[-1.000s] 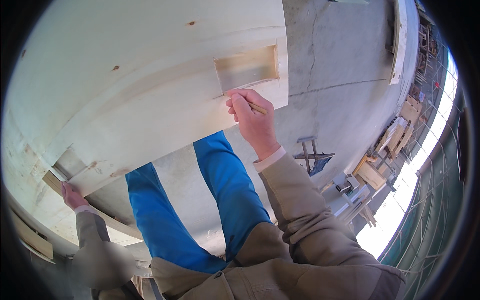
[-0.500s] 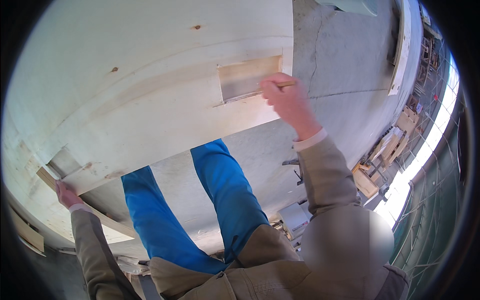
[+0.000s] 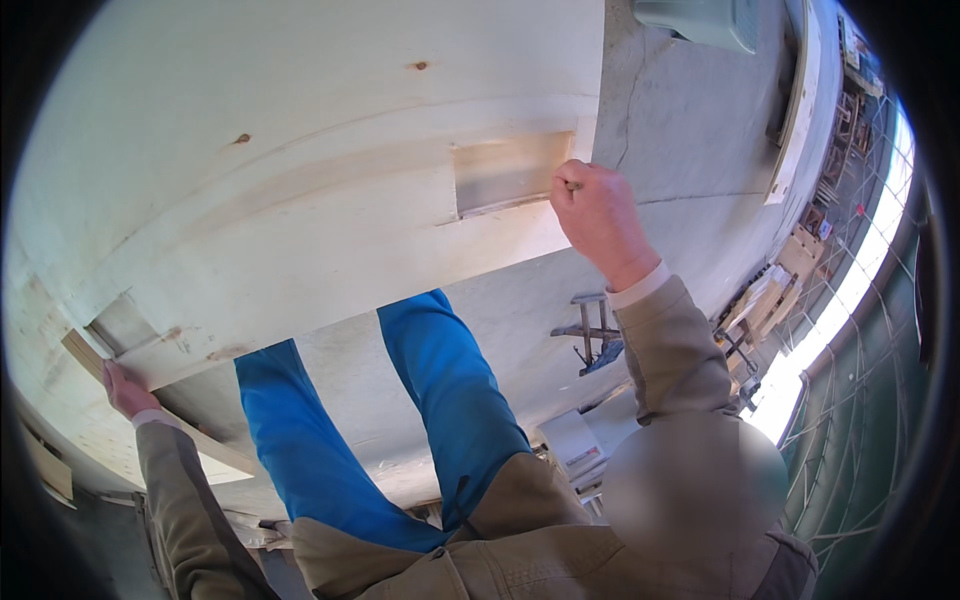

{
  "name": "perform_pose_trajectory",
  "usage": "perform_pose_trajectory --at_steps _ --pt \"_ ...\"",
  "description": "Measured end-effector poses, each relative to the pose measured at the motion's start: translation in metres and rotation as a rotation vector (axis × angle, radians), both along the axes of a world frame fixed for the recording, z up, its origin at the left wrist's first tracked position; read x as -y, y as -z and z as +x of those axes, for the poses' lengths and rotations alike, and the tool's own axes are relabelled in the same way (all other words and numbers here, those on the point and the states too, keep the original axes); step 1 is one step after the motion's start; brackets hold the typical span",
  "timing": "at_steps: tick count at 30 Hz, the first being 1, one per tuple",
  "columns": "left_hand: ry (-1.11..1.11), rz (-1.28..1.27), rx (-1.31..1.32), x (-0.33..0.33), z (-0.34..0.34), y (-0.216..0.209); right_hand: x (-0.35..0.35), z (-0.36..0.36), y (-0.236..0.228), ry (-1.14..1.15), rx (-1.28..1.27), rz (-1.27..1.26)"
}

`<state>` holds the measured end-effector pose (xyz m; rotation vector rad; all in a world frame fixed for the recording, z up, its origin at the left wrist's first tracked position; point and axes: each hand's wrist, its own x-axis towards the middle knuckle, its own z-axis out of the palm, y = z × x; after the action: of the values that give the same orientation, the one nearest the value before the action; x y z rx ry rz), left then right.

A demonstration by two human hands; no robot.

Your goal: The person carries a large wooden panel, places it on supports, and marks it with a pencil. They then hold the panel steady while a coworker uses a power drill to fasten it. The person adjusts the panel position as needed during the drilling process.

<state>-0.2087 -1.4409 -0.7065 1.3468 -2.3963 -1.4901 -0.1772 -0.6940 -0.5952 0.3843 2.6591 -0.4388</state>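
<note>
A large pale wooden panel (image 3: 350, 200) spreads in front of me, with a rectangular cut-out (image 3: 512, 172) near its right end and a smaller one (image 3: 122, 325) at the left. My right hand (image 3: 605, 220) is closed in a fist at the right cut-out's near corner. Inside it is a slim wooden stick (image 3: 573, 186); only its end shows, and the fingers hide the rest. Far to the left, my left hand (image 3: 130, 392) grips a narrow wooden strip (image 3: 86, 352) beside the smaller cut-out, at the panel's near edge.
Concrete floor (image 3: 690, 130) lies right of and below the panel. A small metal stand (image 3: 590, 335) is on the floor near my right forearm. A pale green container (image 3: 705, 20) stands at the far right. Stacked wood (image 3: 765, 295) and wire mesh (image 3: 850, 400) line the right side.
My right hand has shifted right and slightly nearer along the cut-out's edge, and the stick is now mostly hidden. My left hand keeps its grip. The whole view has shifted slightly.
</note>
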Motion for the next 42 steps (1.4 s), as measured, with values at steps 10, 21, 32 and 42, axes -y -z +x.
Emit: perform_pose_trajectory --at_steps 10,21,32,42 --pt "-0.025 0.031 -0.004 -0.008 0.001 -0.004 -0.013 -0.032 0.002 -0.161 -0.237 0.014" --pt "-0.045 0.001 0.030 -0.011 -0.003 -0.009 0.029 0.005 0.033 0.037 -0.567 0.051" --pt "-0.031 0.064 0.022 -0.015 -0.003 -0.010 0.109 -0.009 0.025 0.172 -0.525 -0.393" --pt "0.045 0.092 0.010 -0.003 0.001 0.000 0.096 -0.054 -0.056 0.192 -0.505 -0.586"
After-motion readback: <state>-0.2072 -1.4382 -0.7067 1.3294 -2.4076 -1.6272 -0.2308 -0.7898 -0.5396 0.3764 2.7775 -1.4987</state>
